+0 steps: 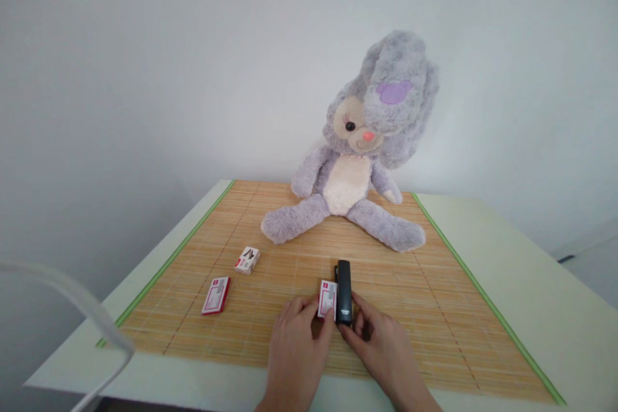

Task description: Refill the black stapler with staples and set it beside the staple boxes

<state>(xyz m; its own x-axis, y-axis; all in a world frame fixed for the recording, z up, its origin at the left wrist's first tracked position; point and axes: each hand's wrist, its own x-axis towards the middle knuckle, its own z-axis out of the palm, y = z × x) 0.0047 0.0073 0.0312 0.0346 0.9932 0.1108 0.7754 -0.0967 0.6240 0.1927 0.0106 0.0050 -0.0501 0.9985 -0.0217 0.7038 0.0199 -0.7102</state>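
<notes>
A black stapler (344, 291) lies on the bamboo mat (434, 309) near the front edge. My right hand (381, 346) pinches its near end with thumb and fingers. Beside the stapler on its left sits a small red and white box (327, 298). My left hand (297, 344) has its fingers closed on the near end of that box. Both hands rest low on the mat, almost touching each other.
Two more small red and white boxes lie to the left, one flat (216, 295) and one farther back (247, 259). A grey plush rabbit (352, 161) sits at the mat's far side against the wall. A pale curved cable (82, 299) crosses the lower left.
</notes>
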